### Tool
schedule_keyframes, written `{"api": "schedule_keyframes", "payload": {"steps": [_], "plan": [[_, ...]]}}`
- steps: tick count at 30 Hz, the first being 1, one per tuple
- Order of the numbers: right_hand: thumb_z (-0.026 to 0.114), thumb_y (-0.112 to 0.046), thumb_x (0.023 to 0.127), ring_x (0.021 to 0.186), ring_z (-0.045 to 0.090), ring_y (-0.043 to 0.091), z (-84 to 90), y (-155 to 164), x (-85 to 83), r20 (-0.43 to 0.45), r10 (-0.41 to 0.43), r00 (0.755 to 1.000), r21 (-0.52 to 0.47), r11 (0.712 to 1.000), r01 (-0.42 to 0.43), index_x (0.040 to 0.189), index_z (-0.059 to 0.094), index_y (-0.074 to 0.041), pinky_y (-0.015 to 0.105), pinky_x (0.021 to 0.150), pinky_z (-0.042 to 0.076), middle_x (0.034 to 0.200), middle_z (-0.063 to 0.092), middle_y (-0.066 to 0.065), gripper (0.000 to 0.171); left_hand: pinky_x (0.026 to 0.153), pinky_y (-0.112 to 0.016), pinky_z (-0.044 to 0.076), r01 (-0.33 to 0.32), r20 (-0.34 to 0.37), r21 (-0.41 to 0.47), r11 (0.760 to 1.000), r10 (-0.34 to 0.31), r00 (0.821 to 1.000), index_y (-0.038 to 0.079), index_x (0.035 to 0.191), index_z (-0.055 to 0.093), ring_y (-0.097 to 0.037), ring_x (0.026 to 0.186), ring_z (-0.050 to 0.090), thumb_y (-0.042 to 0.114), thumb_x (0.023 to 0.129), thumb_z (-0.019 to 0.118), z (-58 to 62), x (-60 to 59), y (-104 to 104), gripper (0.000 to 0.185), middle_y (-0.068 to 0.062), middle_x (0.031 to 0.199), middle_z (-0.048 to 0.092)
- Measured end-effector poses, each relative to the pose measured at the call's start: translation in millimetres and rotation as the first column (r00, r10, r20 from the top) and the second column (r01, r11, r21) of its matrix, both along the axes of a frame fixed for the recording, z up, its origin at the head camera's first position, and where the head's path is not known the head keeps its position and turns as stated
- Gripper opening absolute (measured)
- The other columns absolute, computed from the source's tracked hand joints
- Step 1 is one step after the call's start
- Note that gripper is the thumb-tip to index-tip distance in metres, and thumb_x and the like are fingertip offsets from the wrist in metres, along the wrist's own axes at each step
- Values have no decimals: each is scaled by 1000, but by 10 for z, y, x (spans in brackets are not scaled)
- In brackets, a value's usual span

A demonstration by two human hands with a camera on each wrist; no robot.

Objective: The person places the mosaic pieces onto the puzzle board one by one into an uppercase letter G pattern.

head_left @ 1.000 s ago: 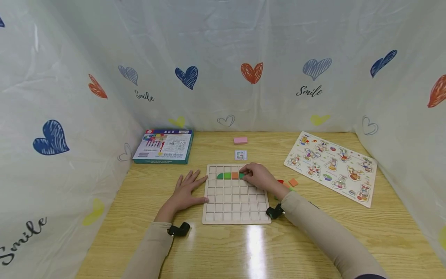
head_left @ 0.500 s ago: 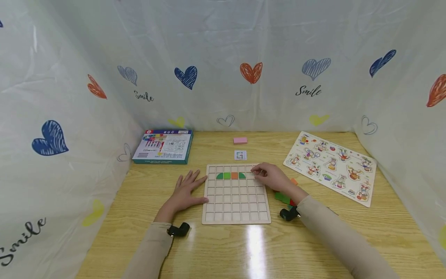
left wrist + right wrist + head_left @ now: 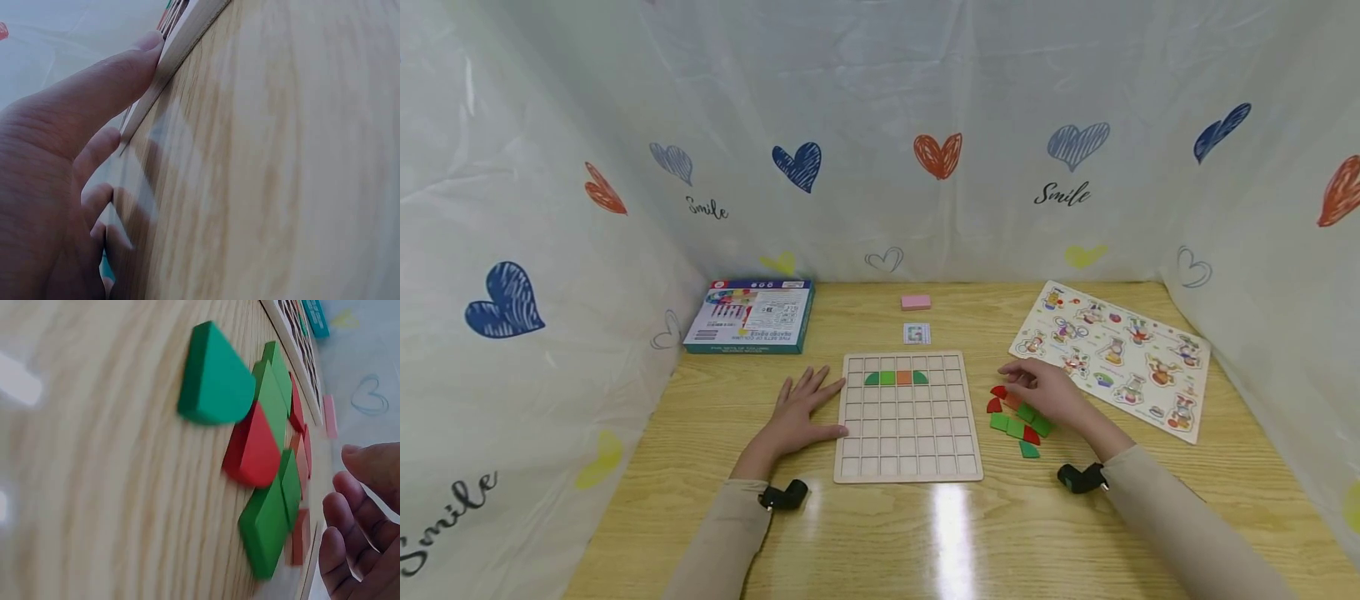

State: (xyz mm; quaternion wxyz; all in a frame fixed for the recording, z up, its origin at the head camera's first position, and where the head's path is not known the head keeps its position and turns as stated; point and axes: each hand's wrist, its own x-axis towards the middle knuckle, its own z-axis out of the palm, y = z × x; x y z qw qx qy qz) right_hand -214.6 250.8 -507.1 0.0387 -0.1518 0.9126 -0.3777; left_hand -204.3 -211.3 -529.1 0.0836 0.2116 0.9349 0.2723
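A square wooden grid board (image 3: 907,427) lies on the table, its second row holding a dark green quarter-round (image 3: 872,379), a light green square (image 3: 887,378), an orange square (image 3: 904,377) and another dark green quarter-round (image 3: 920,378). My left hand (image 3: 801,414) is spread flat beside it, with thumb (image 3: 147,44) and index fingertip touching its left edge. To the board's right, my right hand (image 3: 1047,392) hovers over loose pieces, fingers loosely bent and holding nothing. Among them are a red quarter-round (image 3: 255,450), a dark green quarter-round (image 3: 215,381) and several green squares (image 3: 265,522).
A small pattern card (image 3: 917,333) and a pink block (image 3: 916,302) sit behind the board. At the back left lies a flat box (image 3: 748,317). A picture puzzle board (image 3: 1120,354) lies at the right, close to my right hand. White curtains surround the table.
My right hand has let go of the dark green quarter-round in the row's fourth place and moved right, off the board, to the loose pieces. The left hand stays put.
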Motion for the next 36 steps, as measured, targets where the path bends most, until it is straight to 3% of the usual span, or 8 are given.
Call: {"api": "schedule_keyframes", "payload": {"steps": [11, 18, 27, 36], "plan": [[70, -14, 98, 83, 58, 13, 40, 221, 273, 25, -42, 999, 45, 998, 41, 122, 70, -3, 27, 70, 50, 98, 68, 0, 26, 121, -60, -9, -3, 5, 0, 1000, 3, 1000, 26, 159, 39, -35, 156, 2, 60, 85, 74, 30, 11, 9, 88, -9, 170, 17], [76, -24, 94, 82, 61, 10, -35, 188, 379, 16, -104, 994, 106, 989, 102, 110, 73, -7, 28, 72, 51, 93, 68, -3, 24, 121, -61, -9, -2, 11, -3, 1000, 2, 1000, 25, 159, 39, -36, 156, 2, 59, 86, 74, 37, 18, 14, 88, -10, 170, 16], [79, -24, 90, 83, 59, 15, -23, 122, 429, 35, -112, 993, 178, 978, 105, 104, 71, -6, 38, 77, 51, 93, 67, 1, 24, 121, -60, -9, -2, 17, -9, 1000, 3, 1000, 25, 159, 38, -36, 156, 2, 59, 86, 74, 27, 17, 24, 89, -10, 170, 16], [77, -15, 91, 78, 57, 10, -64, 160, 407, -23, -77, 997, 146, 986, 80, 105, 67, -9, 28, 69, 49, 89, 64, -4, 18, 121, -60, -9, -4, 17, -10, 1000, 4, 1000, 25, 159, 38, -36, 156, 2, 58, 86, 75, 35, 19, 24, 89, -10, 170, 16]]}}
